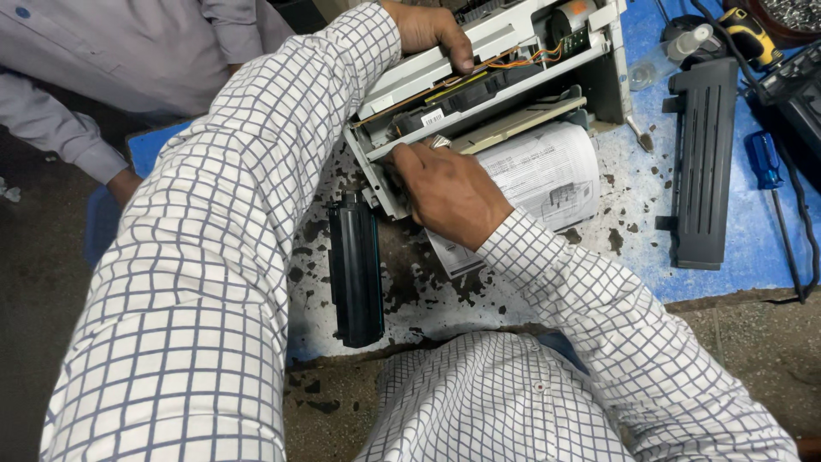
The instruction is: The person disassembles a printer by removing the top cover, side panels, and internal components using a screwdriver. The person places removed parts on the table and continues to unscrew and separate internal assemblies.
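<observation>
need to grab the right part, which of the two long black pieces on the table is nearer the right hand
The black toner cartridge, lying just left of the right hand beside the opened printer. The other, a ribbed black cover panel, lies far right near the blue screwdriver.

Even, fairly bright overhead light with soft shadows; sharp centre; the near checked white sleeve bulges from wide-angle distortion; dim left edge.
</observation>
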